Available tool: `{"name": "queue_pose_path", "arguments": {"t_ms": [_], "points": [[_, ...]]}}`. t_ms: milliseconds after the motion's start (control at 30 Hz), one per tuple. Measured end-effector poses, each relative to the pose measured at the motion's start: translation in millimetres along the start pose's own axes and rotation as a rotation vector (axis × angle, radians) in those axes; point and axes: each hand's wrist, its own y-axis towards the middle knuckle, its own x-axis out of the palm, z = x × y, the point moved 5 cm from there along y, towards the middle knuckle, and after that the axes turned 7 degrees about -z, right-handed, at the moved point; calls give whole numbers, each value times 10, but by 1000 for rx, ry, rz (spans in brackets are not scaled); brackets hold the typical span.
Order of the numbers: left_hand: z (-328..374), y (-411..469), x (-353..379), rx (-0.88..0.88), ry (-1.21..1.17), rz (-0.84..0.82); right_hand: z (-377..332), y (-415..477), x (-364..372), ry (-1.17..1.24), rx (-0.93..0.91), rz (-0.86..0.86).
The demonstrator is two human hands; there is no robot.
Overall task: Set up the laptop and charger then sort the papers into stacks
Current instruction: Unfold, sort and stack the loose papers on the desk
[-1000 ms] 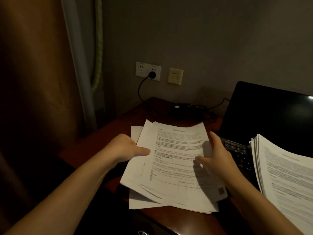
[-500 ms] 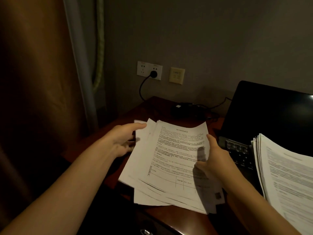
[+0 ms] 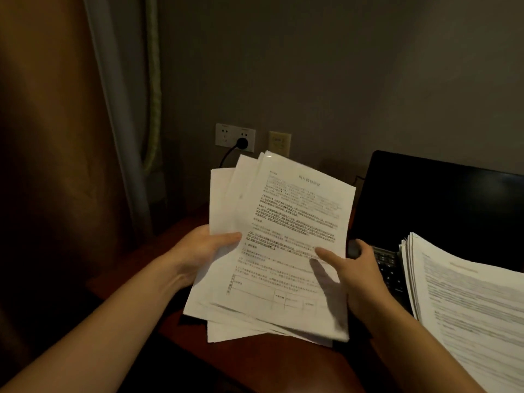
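Observation:
A loose sheaf of printed papers [image 3: 286,231] is lifted and tilted up off the dark red desk [image 3: 255,364]. My left hand [image 3: 198,251] grips its left edge, thumb on top. My right hand [image 3: 354,270] grips the right edge, thumb across the top sheet. The open black laptop [image 3: 436,205] stands at the right with its screen dark. A second thick stack of papers [image 3: 465,302] lies over the laptop's keyboard at the far right. The charger plug [image 3: 242,143] sits in the wall socket; the sheaf hides its cable and brick.
A wall socket plate [image 3: 226,134] and a beige switch plate [image 3: 279,143] are on the grey wall behind the desk. Brown curtains [image 3: 56,137] hang at the left. The desk's left edge drops off into darkness.
Both hands have taken hold of the sheaf's sides and raised it from lying flat on the desk to a tilted, upright position, covering the charger brick.

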Motion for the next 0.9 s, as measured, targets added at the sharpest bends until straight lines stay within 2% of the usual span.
{"name": "queue_pose_path", "arguments": {"t_ms": [133, 300, 467, 567, 700, 767, 833, 900], "points": [[193, 14, -26, 73, -39, 39, -105, 148, -60, -29, -22, 34], [436, 41, -18, 142, -78, 86, -315, 268, -151, -31, -144, 89], [551, 79, 17, 159, -105, 60, -427, 280, 5, 111, -153, -78], [680, 124, 70, 240, -23, 102, -506, 298, 81, 166, -130, -148], [941, 143, 107, 423, 19, 239, -831, 315, -45, 112, -346, -7], [1001, 147, 120, 470, 117, 269, -990, 274, -78, 92, -469, 39], [965, 149, 149, 463, 203, 298, -1052, 232, -76, 82, -533, 33], [840, 158, 157, 466, 196, 334, -998, 212, -47, 87, -524, -10]]}}
